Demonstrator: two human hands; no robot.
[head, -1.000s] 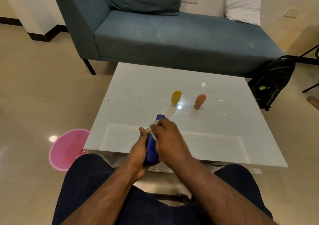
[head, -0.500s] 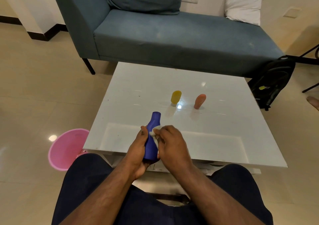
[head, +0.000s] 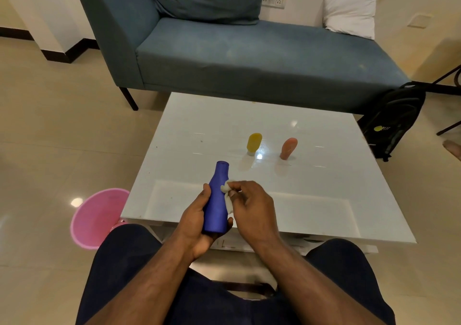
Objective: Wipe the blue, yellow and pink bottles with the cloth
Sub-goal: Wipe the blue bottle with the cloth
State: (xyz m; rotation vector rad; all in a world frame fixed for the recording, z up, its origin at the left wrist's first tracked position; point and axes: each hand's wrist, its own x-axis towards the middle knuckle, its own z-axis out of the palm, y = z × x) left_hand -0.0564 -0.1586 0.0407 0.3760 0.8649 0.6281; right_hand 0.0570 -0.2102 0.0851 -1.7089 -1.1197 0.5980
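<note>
Left hand point(head: 197, 221) is gripping the blue bottle point(head: 216, 203) around its lower body, fingers curled round it, holding it tilted over the near edge of the worktop point(head: 189, 125) so the side is exposed for wiping. Right hand point(head: 252, 206) is pinching the small white cloth point(head: 226, 193) between fingertips and pressing it against the bottle's right side, just below the neck. Yellow bottle point(head: 254, 143) and pink bottle point(head: 288, 148) are standing cap-down side by side near the worktop's middle, well apart from the hands, probably waiting their turn.
</note>
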